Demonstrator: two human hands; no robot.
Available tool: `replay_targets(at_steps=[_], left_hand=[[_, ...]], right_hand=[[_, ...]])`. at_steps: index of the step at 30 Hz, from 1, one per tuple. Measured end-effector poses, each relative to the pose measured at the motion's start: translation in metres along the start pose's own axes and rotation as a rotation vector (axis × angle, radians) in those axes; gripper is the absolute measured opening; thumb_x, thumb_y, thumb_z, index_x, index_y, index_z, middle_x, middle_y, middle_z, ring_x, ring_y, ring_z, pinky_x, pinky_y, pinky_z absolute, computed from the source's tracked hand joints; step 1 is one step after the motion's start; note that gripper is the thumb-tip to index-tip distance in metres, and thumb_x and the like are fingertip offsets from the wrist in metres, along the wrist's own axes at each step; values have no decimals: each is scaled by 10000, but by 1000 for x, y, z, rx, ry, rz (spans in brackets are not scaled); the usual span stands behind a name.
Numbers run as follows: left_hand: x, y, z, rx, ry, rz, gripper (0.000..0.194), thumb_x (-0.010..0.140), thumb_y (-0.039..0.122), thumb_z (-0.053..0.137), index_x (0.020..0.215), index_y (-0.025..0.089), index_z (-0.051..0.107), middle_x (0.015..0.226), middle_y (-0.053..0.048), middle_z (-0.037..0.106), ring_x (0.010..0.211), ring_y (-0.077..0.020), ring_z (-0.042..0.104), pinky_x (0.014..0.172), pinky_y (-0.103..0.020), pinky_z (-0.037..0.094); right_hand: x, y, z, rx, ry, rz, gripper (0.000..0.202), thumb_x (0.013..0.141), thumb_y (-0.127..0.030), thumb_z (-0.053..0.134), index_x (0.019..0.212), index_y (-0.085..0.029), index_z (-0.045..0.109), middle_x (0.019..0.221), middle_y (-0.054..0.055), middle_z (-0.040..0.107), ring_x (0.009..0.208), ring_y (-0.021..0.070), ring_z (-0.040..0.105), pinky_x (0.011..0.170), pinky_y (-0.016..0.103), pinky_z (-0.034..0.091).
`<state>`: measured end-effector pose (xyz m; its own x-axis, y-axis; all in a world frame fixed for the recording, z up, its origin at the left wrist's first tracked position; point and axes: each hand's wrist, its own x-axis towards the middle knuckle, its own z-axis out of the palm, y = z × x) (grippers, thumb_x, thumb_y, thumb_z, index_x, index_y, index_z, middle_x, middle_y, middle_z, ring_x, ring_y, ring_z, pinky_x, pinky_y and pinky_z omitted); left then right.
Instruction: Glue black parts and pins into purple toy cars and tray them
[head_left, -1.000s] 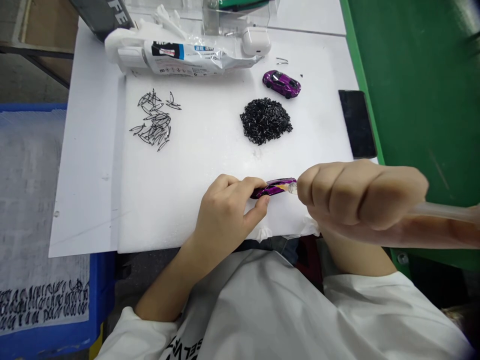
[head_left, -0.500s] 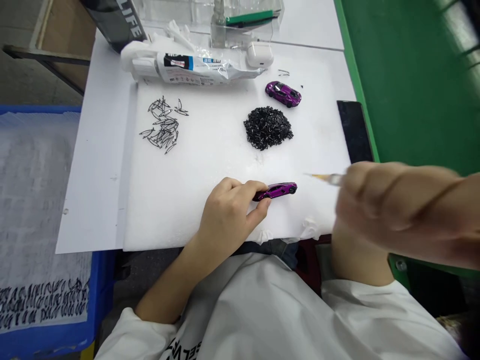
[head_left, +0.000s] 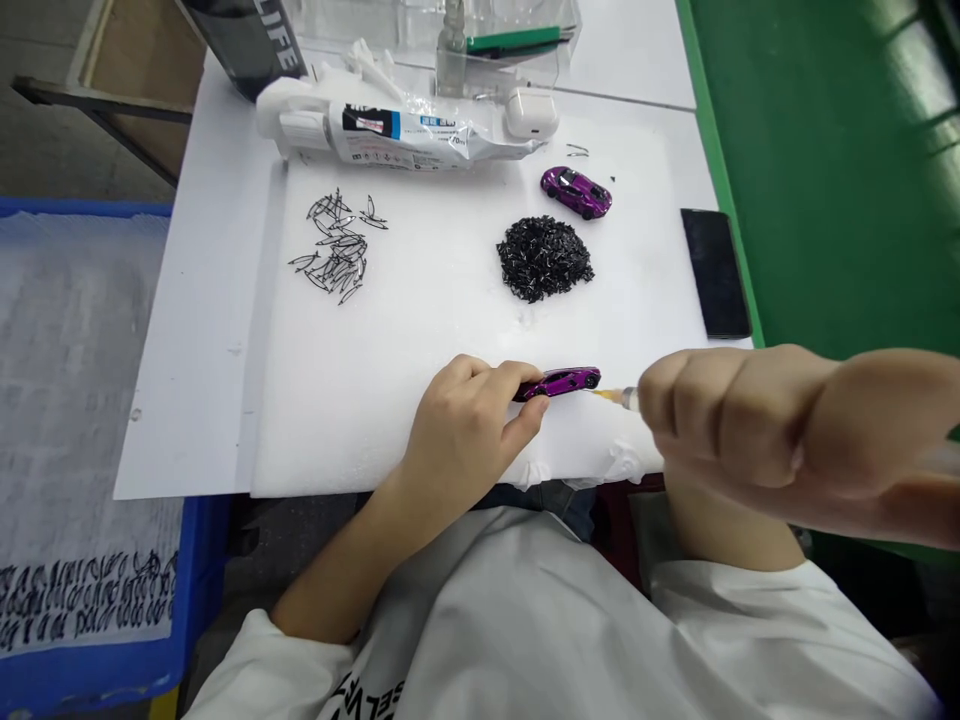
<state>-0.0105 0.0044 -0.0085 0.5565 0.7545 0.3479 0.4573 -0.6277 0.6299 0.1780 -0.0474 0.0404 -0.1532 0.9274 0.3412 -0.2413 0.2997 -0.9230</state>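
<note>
Two purple toy cars [head_left: 568,382], one phone [head_left: 716,274], one printed tube [head_left: 409,139] and one heap of black pieces [head_left: 544,259] are showing.

The left hand's [head_left: 465,420] fingers hide the nine-o'clock end of the held purple toy car [head_left: 574,381]. Toward three o'clock, the right hand [head_left: 795,430] is blurred, and its fist covers most of the yellow-tipped tool [head_left: 613,397]; whether the fine tip touches the car cannot be told. At one o'clock, the black pile's [head_left: 544,260] pieces are too small to make out singly. The white tube's [head_left: 412,138] fine print, at eleven, is unreadable. The top edge crops the dark bottle [head_left: 247,50] between ten and eleven and the clear tray [head_left: 517,72] at twelve. The blue crate [head_left: 97,682] at eight runs out of view.
</note>
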Motion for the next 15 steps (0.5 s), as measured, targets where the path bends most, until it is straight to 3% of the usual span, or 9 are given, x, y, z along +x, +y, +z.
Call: replay_targets(at_steps=[3,8,15], left_hand=[[0,0,1,-11,-1,4,139,843,240,574,932,154,636,715,-9,637,727,-154,538,652,-265,465],[0,0,0,0,3,11,131,845,237,568,923,156,635,726,-7,652,728,-154,540,657,-268,466],[0,0,1,3,9,9,116,848,241,563,917,173,628,721,-1,650,724,-151,548,648,-265,467]], right_hand=[[10,12,8,-7,-160,-262,377,906,-402,370,587,-202,347,437,-52,333,356,75,308,453,243,355],[14,20,12,-15,-162,-267,352,890,-338,398,578,-204,307,438,-49,325,352,73,300,447,243,341],[11,21,13,-3,-137,-282,387,902,-395,344,568,-207,288,434,-49,321,349,78,280,431,257,314]])
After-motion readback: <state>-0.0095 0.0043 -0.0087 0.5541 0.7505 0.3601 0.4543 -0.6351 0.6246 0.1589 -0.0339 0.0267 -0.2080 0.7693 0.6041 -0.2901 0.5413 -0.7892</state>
